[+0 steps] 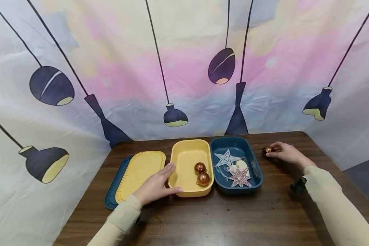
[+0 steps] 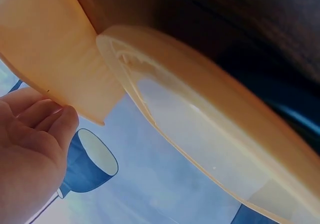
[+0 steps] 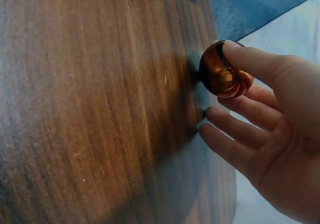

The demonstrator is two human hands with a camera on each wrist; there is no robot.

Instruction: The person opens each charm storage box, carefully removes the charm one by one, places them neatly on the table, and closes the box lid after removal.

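At the near-left corner of one yellow storage box [image 1: 184, 159], my left hand [image 1: 155, 186] rests spread, near two copper baubles [image 1: 203, 178], and farther off, right of one blue box [image 1: 237, 189] holding two star ornaments [image 1: 240, 177], my right hand [image 1: 285, 153] pinches a third bauble [image 1: 266, 150], whose smooth curve might slip if squeezed off-centre.

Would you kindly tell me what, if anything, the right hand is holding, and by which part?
The right hand pinches a shiny copper-coloured bauble by its round body, thumb against the side.

Blue lid [image 1: 116, 184] mostly hidden under yellow lid [image 1: 141, 174]. Copper ball [image 3: 216, 74] partly covered by right hand [image 3: 275, 129]. Left hand [image 2: 35, 149] cropped by left-wrist view's left edge.
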